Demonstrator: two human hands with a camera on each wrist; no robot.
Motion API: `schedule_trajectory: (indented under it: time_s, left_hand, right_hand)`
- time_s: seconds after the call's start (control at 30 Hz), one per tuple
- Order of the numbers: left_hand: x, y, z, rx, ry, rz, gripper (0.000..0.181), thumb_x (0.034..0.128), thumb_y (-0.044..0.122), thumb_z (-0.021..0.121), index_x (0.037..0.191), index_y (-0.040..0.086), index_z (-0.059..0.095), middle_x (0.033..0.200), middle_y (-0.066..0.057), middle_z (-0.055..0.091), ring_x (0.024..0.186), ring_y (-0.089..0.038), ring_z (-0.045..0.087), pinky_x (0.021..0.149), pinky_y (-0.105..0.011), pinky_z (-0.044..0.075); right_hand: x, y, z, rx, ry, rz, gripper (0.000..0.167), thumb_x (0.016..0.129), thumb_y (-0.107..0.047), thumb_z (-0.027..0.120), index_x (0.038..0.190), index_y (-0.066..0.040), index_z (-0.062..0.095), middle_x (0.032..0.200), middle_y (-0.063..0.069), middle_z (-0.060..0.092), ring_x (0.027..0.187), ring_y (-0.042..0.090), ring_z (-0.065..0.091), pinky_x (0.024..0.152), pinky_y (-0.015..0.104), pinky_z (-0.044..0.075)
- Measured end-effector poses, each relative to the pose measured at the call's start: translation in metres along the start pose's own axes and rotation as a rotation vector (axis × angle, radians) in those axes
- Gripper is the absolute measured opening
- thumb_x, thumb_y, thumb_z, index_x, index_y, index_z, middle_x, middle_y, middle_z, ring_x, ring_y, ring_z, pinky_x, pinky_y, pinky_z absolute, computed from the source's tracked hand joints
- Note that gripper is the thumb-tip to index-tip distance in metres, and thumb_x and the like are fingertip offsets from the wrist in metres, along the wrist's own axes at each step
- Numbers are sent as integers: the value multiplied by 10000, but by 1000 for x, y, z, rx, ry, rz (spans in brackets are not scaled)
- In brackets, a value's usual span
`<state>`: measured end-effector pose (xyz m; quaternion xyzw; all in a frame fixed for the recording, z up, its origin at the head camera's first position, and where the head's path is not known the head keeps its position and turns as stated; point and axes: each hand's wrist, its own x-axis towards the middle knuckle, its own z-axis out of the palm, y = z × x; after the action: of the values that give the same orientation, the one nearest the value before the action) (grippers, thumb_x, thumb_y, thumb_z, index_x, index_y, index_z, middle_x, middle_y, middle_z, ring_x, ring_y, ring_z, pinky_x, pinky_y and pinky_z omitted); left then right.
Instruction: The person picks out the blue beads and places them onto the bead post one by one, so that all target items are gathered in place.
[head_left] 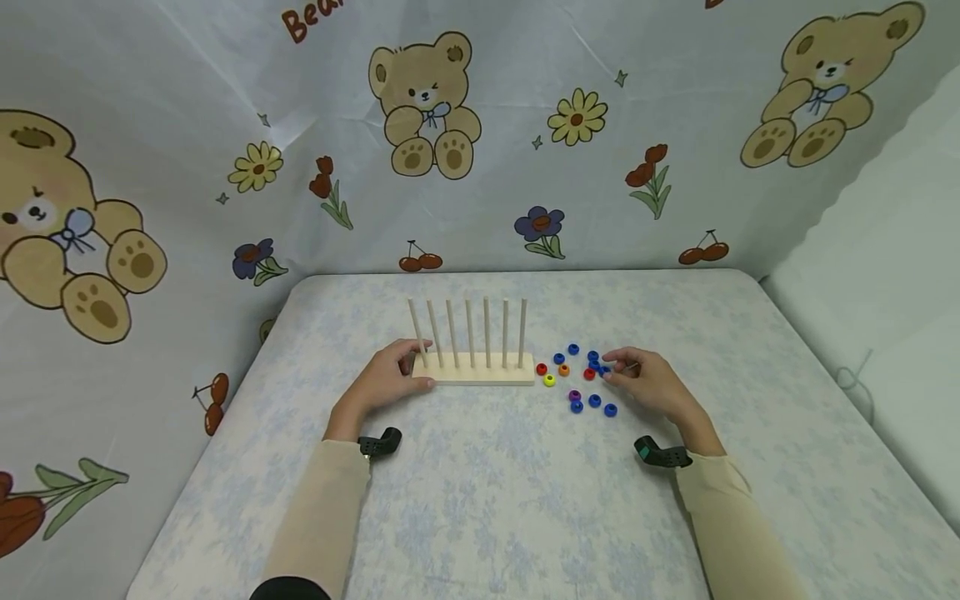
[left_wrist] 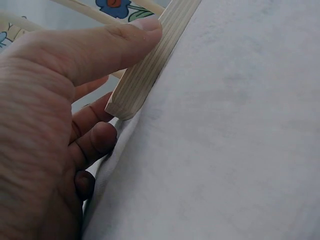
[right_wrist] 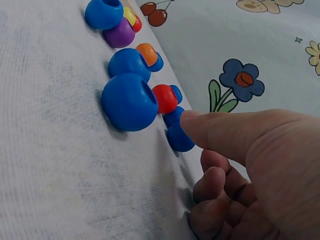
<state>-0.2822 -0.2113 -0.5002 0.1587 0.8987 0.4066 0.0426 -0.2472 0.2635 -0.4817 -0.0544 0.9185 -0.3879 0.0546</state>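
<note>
My left hand grips the left end of a pale wooden peg board, thumb on its front side and other fingers behind. Its row of several upright pegs is bare. In the left wrist view the thumb presses on the wooden base. To the right of the board, my right hand reaches to the edge of a loose group of beads, thumb and forefinger apart. Its thumb tip is beside a blue bead; whether they touch, I cannot tell.
Scattered between board and right hand are several blue beads, two red beads, an orange bead, a yellow bead and a purple bead. A patterned cloth covers the table; a bear-print curtain hangs behind.
</note>
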Motion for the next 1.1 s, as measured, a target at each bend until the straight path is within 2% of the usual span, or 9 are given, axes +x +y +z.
schedule_trajectory:
  time_s: [0.37, 0.57, 0.83, 1.1]
  left_hand:
    - [-3, 2, -1, -3, -6, -8, 535, 813, 475, 821, 1304, 368, 638, 1202, 100, 587, 856, -215, 482, 739, -377, 410]
    - [-3, 4, 0, -38, -41, -15, 498, 822, 466, 815, 1282, 385, 642, 1184, 90, 576, 877, -223, 462, 758, -382, 392]
    - [-2, 0, 2, -38, -28, -29, 488, 816, 453, 825, 1267, 414, 643, 1156, 104, 577, 870, -223, 465, 747, -383, 396]
    - [-1, 2, 2, -39, -39, -44, 510, 822, 442, 823, 1294, 401, 635, 1200, 103, 571, 871, -222, 464, 751, -376, 393]
  right_hand:
    - [4, 2, 7, -67, 9, 9, 332, 952, -284, 706, 1246, -135, 666, 1059, 69, 627, 853, 208, 539, 748, 332, 434]
    - [4, 2, 9, -92, 31, 14, 332, 944, -275, 714, 1224, -101, 675, 1039, 85, 633, 818, 211, 518, 713, 332, 414]
    - [4, 3, 9, -116, 46, -17, 306, 937, -265, 722, 1192, -99, 687, 994, 70, 624, 765, 190, 486, 676, 325, 383]
    - [3, 3, 8, -122, 47, -32, 287, 933, -241, 729, 1179, -101, 683, 980, 66, 614, 759, 189, 478, 676, 323, 379]
